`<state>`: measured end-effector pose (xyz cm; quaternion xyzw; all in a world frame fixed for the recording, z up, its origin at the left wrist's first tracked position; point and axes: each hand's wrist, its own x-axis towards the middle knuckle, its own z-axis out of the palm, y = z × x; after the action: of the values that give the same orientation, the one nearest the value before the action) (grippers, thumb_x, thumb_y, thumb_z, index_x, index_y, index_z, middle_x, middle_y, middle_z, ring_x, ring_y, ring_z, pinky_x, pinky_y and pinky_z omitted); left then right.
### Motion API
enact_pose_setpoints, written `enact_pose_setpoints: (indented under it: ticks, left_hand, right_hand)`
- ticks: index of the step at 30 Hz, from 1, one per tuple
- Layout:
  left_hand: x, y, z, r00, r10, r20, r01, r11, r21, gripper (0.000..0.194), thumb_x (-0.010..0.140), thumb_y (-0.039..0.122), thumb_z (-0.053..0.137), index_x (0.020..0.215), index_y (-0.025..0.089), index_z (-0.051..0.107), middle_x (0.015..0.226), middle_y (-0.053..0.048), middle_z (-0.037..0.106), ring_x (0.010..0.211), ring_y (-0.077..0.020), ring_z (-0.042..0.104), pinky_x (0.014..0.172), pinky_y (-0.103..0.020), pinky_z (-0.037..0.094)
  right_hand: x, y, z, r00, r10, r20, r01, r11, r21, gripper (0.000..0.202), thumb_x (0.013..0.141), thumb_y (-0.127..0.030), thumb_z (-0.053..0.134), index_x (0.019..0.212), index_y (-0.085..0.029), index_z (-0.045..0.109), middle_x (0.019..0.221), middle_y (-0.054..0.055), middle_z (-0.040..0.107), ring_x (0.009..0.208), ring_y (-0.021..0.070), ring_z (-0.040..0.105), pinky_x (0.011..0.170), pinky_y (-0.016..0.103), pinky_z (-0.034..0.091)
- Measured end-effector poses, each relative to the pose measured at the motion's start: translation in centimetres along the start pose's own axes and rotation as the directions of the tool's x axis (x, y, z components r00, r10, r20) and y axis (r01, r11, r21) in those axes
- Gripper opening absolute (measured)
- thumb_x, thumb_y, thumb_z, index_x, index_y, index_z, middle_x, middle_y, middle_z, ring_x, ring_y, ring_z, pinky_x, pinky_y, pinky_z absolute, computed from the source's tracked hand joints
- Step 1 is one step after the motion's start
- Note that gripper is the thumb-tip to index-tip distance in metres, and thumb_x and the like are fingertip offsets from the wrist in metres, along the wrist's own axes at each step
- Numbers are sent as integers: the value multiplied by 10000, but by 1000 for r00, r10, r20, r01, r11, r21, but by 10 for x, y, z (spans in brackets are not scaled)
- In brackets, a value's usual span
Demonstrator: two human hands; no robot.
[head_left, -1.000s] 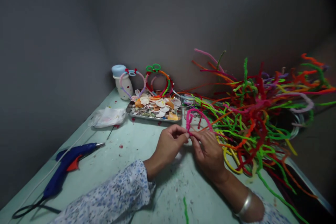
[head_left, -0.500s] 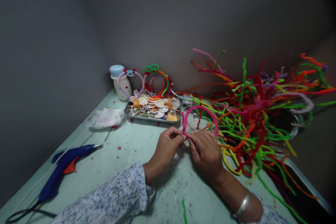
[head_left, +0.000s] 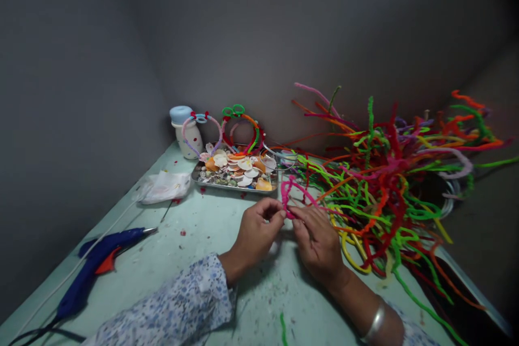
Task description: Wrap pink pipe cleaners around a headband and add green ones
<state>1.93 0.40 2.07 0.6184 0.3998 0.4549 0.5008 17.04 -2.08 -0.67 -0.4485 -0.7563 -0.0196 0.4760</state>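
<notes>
A person in a blue-flowered sleeve (head_left: 178,300) bends a pink pipe cleaner (head_left: 285,193) at a pale green table (head_left: 162,275) against a grey wall (head_left: 243,38). The left hand (head_left: 258,230) pinches the strand at its lower end, thumb and forefinger tips pressed together; the right hand (head_left: 320,243), a silver bangle (head_left: 377,323) on its wrist, pinches it just beside, thumb and forefinger closed, the other fingers curled and partly hidden. The pink strand rises above the fingertips in a loop, in front of the table's middle.

Just behind it sits a metal tray (head_left: 235,190) heaped with shells (head_left: 245,165); at its back stand a lilac-and-pink hoop (head_left: 221,128) topped with small blue rings and a multicoloured hoop (head_left: 257,131) topped with green ones. A white jar (head_left: 188,138) with a blue lid stands beside them. On the left lie a plastic packet (head_left: 165,186) and a blue glue gun (head_left: 79,286). A tangled pile of bright pipe cleaners (head_left: 389,173) spreads on the right; a short green piece (head_left: 283,328) lies at the near edge of view.
</notes>
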Motion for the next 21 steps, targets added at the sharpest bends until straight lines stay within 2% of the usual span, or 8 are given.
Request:
enact_pose_setpoints:
  ticks: [4,7,10,13,15,18,21]
  left_hand:
    - [-1,0,-2,979,193,70,-203,961,187,83,808,171,554,817,146,633,769,-18,584,721,-125,532,686,-233,423]
    - [-1,2,-2,966,235,106,-255,936,244,91,800,147,552,816,147,641,761,-17,587,720,-124,537,688,-232,422]
    - [-1,2,-1,977,181,113,-202,957,209,96,810,158,542,832,154,635,798,-22,613,746,-127,560,698,-232,433]
    - [-2,1,2,992,77,101,-87,991,101,73,815,186,537,829,156,602,788,-17,627,733,-125,576,692,-231,448]
    - [-2,0,3,998,2,70,-5,999,45,55,801,198,548,804,155,580,753,-8,617,693,-118,568,660,-224,448]
    - [-1,-1,5,995,-94,22,94,996,9,44,767,198,564,766,156,554,697,11,583,611,-99,525,584,-206,422]
    - [0,-2,4,994,-110,-7,110,994,15,36,748,192,566,751,159,551,678,21,567,595,-94,505,570,-201,410]
  right_hand:
    - [0,0,-4,995,95,30,-96,994,59,217,901,-174,426,1020,-170,608,932,75,668,895,200,606,809,353,465]
    - [-2,1,-4,978,197,62,-203,975,94,223,908,-219,408,995,-169,607,928,75,662,893,205,614,792,343,485]
    - [-6,0,-1,955,287,80,-295,949,108,242,906,-252,408,1028,-169,601,945,79,666,899,215,627,777,347,504]
    - [-12,-1,4,944,323,62,-328,936,130,341,906,-264,416,1213,-167,527,1007,89,669,905,214,642,753,340,524]
    - [-15,-1,7,944,326,58,-331,931,154,438,908,-260,425,1338,-178,421,1032,85,668,908,204,650,757,333,532]
    - [-16,-2,10,949,308,62,-314,937,155,534,909,-255,447,1422,-204,308,1007,69,672,889,189,657,750,323,538]
    - [-15,-1,10,955,288,68,-294,949,112,562,906,-257,462,1436,-199,285,903,53,673,789,177,656,700,313,540]
